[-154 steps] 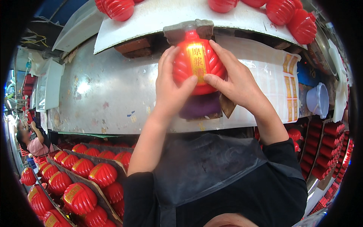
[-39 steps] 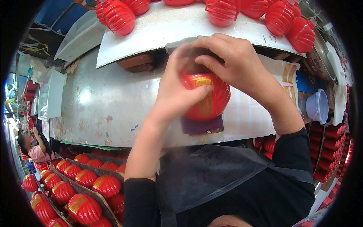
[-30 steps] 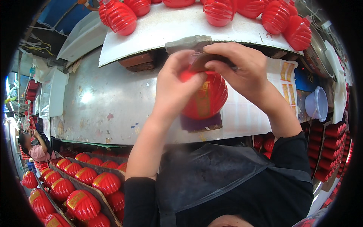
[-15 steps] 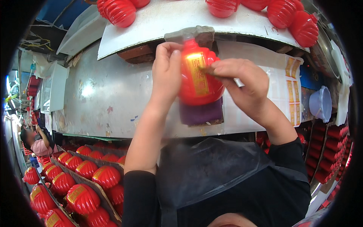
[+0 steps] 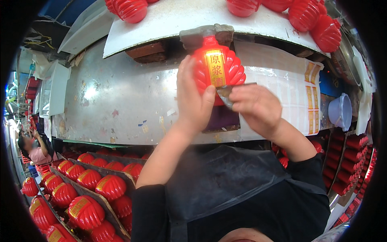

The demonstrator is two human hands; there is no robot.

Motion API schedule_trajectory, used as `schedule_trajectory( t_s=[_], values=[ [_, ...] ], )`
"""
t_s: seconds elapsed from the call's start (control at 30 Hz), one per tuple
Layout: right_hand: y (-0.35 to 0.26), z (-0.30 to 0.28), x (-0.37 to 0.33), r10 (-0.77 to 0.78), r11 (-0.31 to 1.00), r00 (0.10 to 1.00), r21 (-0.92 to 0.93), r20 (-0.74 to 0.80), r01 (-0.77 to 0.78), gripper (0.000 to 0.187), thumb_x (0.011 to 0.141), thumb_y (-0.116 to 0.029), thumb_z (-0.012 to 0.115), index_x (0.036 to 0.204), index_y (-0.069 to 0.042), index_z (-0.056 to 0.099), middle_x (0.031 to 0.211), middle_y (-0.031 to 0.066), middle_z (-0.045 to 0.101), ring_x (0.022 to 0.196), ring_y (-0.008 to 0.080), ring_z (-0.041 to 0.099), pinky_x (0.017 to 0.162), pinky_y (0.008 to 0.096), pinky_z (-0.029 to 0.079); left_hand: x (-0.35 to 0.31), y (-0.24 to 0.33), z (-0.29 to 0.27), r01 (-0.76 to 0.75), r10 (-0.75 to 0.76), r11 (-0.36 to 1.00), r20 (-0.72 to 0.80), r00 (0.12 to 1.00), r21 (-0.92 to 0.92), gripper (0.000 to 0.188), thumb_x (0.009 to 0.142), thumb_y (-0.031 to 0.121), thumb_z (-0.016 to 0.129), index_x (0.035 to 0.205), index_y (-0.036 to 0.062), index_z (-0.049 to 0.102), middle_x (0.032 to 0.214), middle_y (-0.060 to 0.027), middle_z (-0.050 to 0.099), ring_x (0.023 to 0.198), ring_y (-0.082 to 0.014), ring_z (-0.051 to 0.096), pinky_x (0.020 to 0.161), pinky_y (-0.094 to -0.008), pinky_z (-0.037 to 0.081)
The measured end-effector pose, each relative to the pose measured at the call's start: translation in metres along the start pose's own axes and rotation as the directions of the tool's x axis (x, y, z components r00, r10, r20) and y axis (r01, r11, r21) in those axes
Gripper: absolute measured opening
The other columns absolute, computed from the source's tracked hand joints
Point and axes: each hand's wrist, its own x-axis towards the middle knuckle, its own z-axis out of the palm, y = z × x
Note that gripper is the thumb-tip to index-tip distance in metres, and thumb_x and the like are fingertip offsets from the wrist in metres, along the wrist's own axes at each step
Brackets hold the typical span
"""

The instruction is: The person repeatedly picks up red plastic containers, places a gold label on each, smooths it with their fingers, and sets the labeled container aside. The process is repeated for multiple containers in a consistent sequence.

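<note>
A glossy red ribbed bottle lies with its clear neck away from me, against a grey block. A gold label runs down its front. My left hand holds the bottle's left side, fingers stretched along it and blurred, thumb near the label's lower end. Pinched in my right hand is a flat, dark-edged scraper, held at the bottle's lower part just below the label. Beneath the bottle lies a purple cloth, partly hidden by my hands.
More red bottles rest on a white board at the back. A label sheet covers the bench's right side, beside a pale blue bucket. Crates of labelled red bottles stand lower left. A person sits far left.
My left hand has moved from the neck down along the bottle's left side. My right hand has carried the scraper from the label's middle to below it. The bottle has turned slightly.
</note>
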Motion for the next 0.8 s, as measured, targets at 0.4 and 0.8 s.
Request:
schedule_trajectory(
  t_s=[0.4,0.8],
  values=[
    [0.001,-0.012,0.004,0.632,0.708,0.764,0.495,-0.127,-0.503,0.026,0.092,0.009,0.074,0.117,0.002,0.068,0.108,0.0109,0.077,0.102,0.0171,0.075,0.090,0.0311,0.060,-0.001,0.006,0.005,0.081,-0.083,0.995,-0.021,0.996,-0.066,0.078,0.096,0.030,0.067,0.156,-0.0062,0.032,0.161,-0.0314,0.035,0.150,-0.0465,0.036,0.124,-0.0517,0.029],
    [0.045,0.001,0.093,0.388,0.917,0.920,-0.080,-0.057,-0.392,0.028,0.092,-0.003,0.075,0.119,0.000,0.072,0.105,0.0172,0.077,0.093,0.0262,0.077,0.083,0.0345,0.060,-0.005,-0.002,0.004,0.162,-0.161,0.944,0.027,0.987,-0.289,0.087,0.094,0.030,0.072,0.159,-0.0072,0.026,0.161,-0.0294,0.033,0.149,-0.0432,0.037,0.125,-0.0499,0.028]
  ],
)
